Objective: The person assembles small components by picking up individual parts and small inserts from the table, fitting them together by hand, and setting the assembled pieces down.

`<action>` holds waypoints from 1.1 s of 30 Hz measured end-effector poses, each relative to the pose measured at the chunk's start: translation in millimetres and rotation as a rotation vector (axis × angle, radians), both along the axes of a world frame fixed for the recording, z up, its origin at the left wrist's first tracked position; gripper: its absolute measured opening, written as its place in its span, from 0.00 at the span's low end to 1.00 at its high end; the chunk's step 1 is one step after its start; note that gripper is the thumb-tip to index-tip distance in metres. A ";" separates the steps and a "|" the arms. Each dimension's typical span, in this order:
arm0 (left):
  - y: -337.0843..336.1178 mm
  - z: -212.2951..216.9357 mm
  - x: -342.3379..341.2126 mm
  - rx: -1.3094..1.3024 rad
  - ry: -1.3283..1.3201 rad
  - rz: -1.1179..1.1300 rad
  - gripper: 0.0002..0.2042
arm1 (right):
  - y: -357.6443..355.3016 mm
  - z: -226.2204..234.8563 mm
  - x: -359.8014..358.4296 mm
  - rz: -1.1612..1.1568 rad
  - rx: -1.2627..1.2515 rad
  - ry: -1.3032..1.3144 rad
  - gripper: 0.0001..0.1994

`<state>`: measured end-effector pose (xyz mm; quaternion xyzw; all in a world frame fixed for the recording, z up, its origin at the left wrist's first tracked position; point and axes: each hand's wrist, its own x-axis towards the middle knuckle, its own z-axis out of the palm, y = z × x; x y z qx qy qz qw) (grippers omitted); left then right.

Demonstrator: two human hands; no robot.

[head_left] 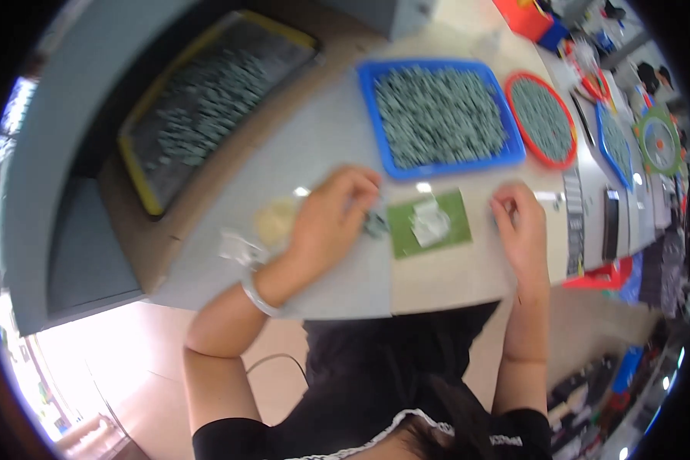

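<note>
My left hand (331, 218) is over the table with its fingers curled toward the thumb, blurred; whether a small piece sits in them is hidden. Right beside its fingertips lie a few small grey-green pieces (376, 225). A green mat (456, 215) lies between my hands, bearing a white crumpled-looking piece (431, 222). To the right of the mat, my right hand (523, 226) has its fingers bent in a pinch, too blurred to show what they hold, if anything. Behind the mat stands a blue tray (456, 170) full of small grey-green pieces.
A red round tray (567, 159) of similar pieces adjoins the blue one. At the left, a dark yellow-edged tray (134, 165) holds scattered pieces inside a grey housing. A beige round thing (274, 222) and clear plastic (239, 248) lie by my left wrist. Far right are a phone-like black slab (611, 224) and a green-rimmed round thing (659, 144).
</note>
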<state>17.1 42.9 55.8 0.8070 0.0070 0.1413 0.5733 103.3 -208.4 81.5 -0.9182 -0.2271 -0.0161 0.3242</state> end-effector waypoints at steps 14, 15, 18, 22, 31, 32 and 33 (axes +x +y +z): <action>-23.7 48.5 -30.1 -0.738 0.505 -0.557 0.06 | 26.6 64.2 -37.7 0.057 0.187 0.030 0.04; -22.3 44.8 -26.1 -0.710 0.513 -0.505 0.06 | 18.6 59.4 -31.3 0.016 0.152 0.045 0.04; -29.3 37.9 -15.2 -0.706 0.560 -0.417 0.06 | -12.7 36.2 -9.2 0.005 -0.018 0.009 0.04; -46.1 29.4 -12.9 -0.776 0.492 -0.414 0.06 | -38.0 14.3 3.8 0.058 -0.098 -0.106 0.05; -66.9 25.3 -12.2 -0.785 0.545 -0.411 0.07 | -55.0 13.4 -2.9 -0.078 0.060 -0.090 0.03; -66.9 26.4 -13.3 -0.787 0.556 -0.412 0.07 | -53.2 15.9 -5.4 -0.081 0.062 -0.094 0.03; -67.2 27.1 -14.0 -0.783 0.552 -0.416 0.07 | -50.8 20.9 -9.1 -0.028 0.112 -0.049 0.03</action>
